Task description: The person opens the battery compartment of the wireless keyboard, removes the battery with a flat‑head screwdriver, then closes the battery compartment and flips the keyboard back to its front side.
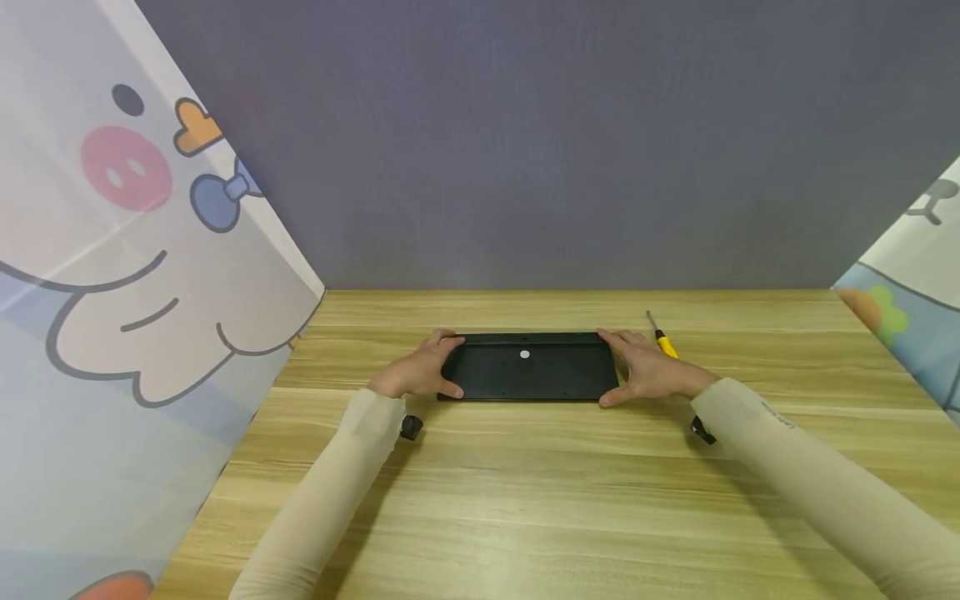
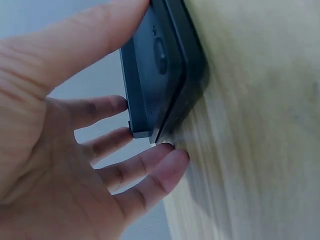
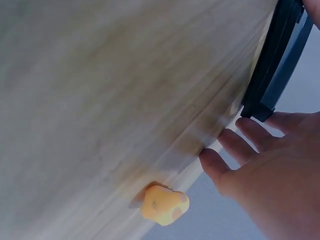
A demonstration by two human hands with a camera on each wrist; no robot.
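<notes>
A long black keyboard (image 1: 540, 377) lies on the wooden table, underside up, with small screw holes, a round white sticker (image 1: 525, 354) and a raised strip along its far edge. At its left end my left hand (image 1: 422, 371) grips it, thumb at the near edge and fingers at the far corner. My right hand (image 1: 651, 370) holds the opposite end the same way. In the left wrist view a rubber foot (image 2: 160, 55) shows near the keyboard's corner. The right wrist view catches fingertips (image 3: 245, 122) right at the far corner.
Beyond my right hand lies a screwdriver (image 1: 663, 340) with a yellow handle, its shaft pointing away; the handle end (image 3: 165, 205) shows in the right wrist view. A grey panel (image 1: 525, 150) rises behind the table (image 1: 525, 500). Cartoon-printed sheets (image 1: 150, 333) flank both sides.
</notes>
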